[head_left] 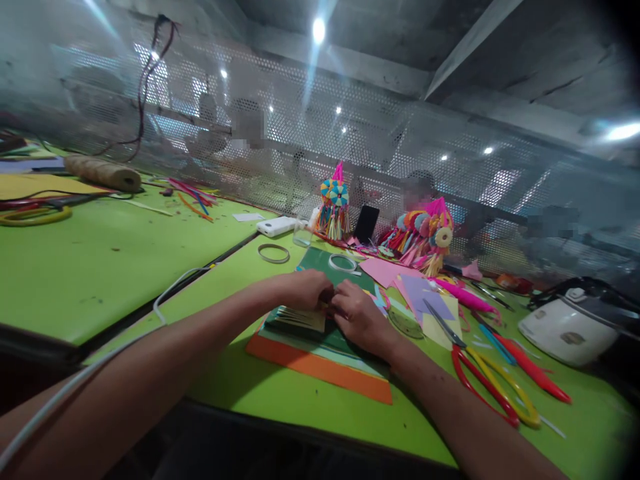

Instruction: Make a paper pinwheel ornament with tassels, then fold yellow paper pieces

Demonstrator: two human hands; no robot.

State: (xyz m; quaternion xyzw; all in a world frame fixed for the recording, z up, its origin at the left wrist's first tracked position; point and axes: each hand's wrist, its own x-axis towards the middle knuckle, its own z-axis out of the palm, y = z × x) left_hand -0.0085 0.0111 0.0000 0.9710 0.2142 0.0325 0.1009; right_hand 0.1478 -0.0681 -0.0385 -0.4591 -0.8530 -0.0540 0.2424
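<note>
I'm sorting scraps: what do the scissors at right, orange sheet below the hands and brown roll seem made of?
Scissors: grey blades, probably metal; smooth red and yellow handles look like plastic, given their even colour.
Orange sheet: probably matte paper or card, being flat, thin and straight-edged.
Brown roll: dull, perhaps wound twine, by its uneven surface; too blurred for certainty.

My left hand (311,290), right hand (361,313) and forearms (200,337) are bare; a white cable (103,360) overlaps my left forearm

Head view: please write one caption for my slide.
The left hand and right hand, close together over a green sheet, with scissors on the table.
</note>
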